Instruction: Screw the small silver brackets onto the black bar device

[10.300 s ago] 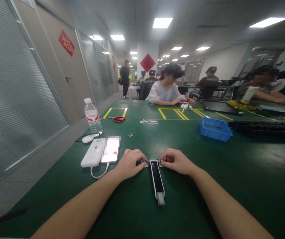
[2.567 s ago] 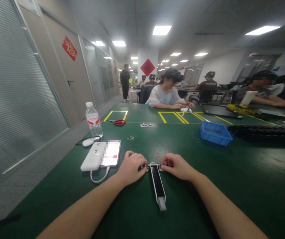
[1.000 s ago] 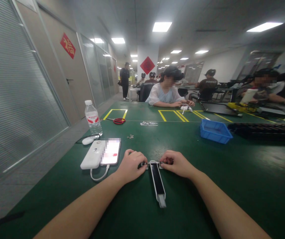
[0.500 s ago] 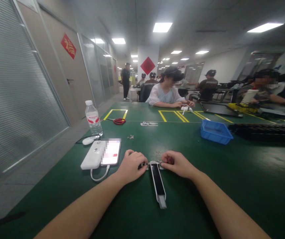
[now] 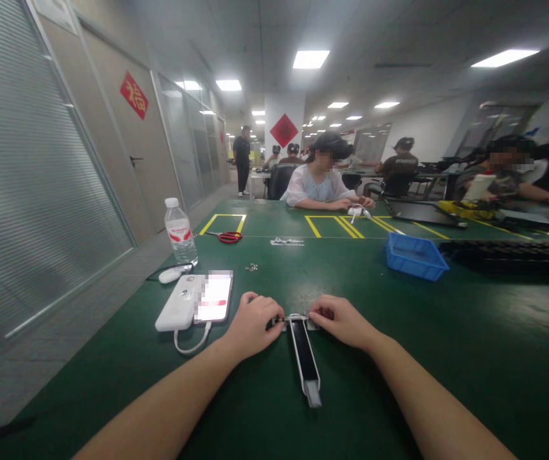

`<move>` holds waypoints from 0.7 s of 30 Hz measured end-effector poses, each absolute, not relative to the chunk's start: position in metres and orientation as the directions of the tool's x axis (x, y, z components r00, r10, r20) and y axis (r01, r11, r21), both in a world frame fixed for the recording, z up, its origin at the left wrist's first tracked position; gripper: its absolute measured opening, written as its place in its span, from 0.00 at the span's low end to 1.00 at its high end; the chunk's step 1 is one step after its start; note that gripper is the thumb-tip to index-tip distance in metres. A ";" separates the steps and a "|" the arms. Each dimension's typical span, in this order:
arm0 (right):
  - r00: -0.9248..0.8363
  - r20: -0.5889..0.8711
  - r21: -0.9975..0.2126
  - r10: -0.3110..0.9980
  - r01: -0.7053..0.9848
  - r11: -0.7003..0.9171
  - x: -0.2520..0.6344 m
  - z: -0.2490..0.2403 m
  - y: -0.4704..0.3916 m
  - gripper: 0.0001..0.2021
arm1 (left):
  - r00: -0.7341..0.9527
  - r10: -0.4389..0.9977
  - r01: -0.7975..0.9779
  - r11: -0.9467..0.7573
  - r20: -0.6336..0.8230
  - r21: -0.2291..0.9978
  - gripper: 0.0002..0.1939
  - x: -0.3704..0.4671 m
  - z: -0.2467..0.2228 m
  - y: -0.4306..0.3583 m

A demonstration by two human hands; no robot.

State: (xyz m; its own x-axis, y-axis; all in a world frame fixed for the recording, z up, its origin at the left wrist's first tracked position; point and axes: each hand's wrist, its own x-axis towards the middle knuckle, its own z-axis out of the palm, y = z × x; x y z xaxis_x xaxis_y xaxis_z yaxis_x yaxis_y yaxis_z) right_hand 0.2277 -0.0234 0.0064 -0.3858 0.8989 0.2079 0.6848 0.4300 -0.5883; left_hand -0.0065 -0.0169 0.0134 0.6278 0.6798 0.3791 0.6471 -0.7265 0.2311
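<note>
A narrow black strip with metal ends (image 5: 305, 359) lies flat on the green desk (image 5: 447, 358), pointing away from the person. At its far end, the left hand (image 5: 252, 324) and right hand (image 5: 340, 319) each pinch the thin cross pin, grips pressed together. Beyond sit a phone (image 5: 213, 296), a power bank (image 5: 179, 303), a water bottle (image 5: 179, 231) and a blue bin (image 5: 415, 255).

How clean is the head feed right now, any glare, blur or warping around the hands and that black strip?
Head view: the left hand and right hand are sharp, pinching the far end of the long black strip with grey metal ends. A dull ceiling-light sheen lies on the green table mat. The edges bow wide-angle. The blue plastic bin is clear, while the far right is smeared.
</note>
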 end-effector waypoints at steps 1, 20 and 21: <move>-0.383 0.212 -0.588 0.899 0.685 0.430 0.227 0.007 -0.024 0.08 | 0.628 0.680 0.647 -0.727 0.379 0.230 0.03 -0.007 0.013 -0.017; -0.367 0.241 -0.609 0.898 0.663 0.435 0.221 0.008 -0.024 0.07 | 0.630 0.670 0.639 -0.735 0.393 0.229 0.05 -0.007 0.014 -0.018; -0.365 0.242 -0.613 0.899 0.661 0.433 0.222 0.008 -0.024 0.07 | 0.630 0.671 0.639 -0.734 0.391 0.229 0.05 -0.007 0.015 -0.018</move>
